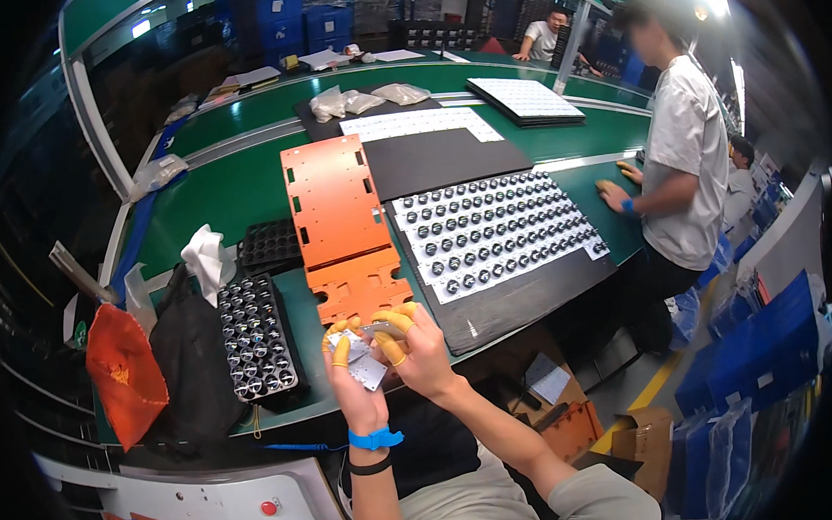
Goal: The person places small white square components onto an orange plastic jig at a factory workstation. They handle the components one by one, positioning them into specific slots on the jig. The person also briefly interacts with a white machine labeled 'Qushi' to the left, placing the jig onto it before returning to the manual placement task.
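My left hand (354, 372), with yellow finger cots and a blue strap at its wrist, is closed around small white plates (372, 373) with holes. Between the yellow-tipped fingers of my right hand (421, 350) is another thin grey-white plate (382, 330), seen nearly edge-on. Both hands are close together in front of an orange fixture (336, 194) with slots and cutouts. To their left stands a black tray (261, 339) filled with round, shiny black parts. Right of the fixture, white panels (435, 282) carry rows of round black parts on a black mat (518, 302).
An orange bag (125, 376) and crumpled white wrap (207, 258) lie at the left. Clear plastic bags (365, 99) and a stack of white panels (528, 98) are farther back. A co-worker (682, 150) stands at the right with hands on the bench; blue bins (758, 349) line the aisle.
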Motion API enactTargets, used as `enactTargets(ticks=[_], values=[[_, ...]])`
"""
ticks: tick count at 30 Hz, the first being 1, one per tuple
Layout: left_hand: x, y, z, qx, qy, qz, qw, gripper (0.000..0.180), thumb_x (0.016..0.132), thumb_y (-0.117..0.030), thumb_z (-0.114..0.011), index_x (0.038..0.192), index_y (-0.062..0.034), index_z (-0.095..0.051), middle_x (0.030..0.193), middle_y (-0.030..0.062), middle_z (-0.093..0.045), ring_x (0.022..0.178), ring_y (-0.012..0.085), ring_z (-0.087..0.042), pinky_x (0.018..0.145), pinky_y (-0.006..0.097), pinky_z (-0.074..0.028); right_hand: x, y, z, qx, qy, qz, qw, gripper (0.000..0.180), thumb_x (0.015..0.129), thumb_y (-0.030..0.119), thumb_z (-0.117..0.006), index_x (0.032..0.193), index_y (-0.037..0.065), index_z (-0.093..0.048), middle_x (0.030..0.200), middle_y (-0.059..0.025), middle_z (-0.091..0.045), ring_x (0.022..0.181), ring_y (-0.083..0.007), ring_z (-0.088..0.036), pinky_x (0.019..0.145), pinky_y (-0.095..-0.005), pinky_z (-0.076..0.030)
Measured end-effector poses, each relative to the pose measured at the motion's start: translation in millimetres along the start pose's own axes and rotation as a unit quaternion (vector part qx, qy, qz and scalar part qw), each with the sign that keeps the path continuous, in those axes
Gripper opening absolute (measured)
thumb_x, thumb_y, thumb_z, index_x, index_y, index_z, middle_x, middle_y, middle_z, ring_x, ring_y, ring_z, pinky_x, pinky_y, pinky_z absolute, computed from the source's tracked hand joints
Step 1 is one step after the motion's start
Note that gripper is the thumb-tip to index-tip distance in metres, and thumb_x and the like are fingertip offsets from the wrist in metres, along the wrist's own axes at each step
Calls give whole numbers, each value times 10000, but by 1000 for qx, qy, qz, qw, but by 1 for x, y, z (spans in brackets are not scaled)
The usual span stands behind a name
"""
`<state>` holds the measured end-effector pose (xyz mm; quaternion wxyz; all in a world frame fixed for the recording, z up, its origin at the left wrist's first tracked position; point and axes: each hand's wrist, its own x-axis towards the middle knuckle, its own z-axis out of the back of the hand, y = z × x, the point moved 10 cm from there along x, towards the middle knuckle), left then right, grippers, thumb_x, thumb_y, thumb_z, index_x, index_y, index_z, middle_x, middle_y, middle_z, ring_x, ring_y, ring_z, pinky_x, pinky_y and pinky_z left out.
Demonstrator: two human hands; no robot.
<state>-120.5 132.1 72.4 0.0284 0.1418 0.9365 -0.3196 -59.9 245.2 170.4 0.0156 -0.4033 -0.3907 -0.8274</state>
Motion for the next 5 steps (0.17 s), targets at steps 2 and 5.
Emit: enactTargets(ticks=[2, 5], values=[[9, 3, 5, 5, 24, 11, 1000, 267, 1034, -171, -483, 1270, -65, -546, 1227, 89, -629, 1026, 169, -611, 901, 332, -530, 5, 1, 6, 27, -4, 8, 1000, 295, 831, 56, -727, 1115, 2, -667, 985, -161, -674, 882, -343, -642, 758, -414, -526], [18, 7, 6, 61, 24, 58, 996, 269, 1017, -143, -501, 1279, -93, -538, 1287, 83, -626, 1031, 173, -617, 873, 319, -539, 4, -19, 12, 123, 24, -114, 986, 261, 944, 96, -670, 1193, 19, -656, 1150, -154, -715, 1130, -330, -678, 913, -367, -553]])
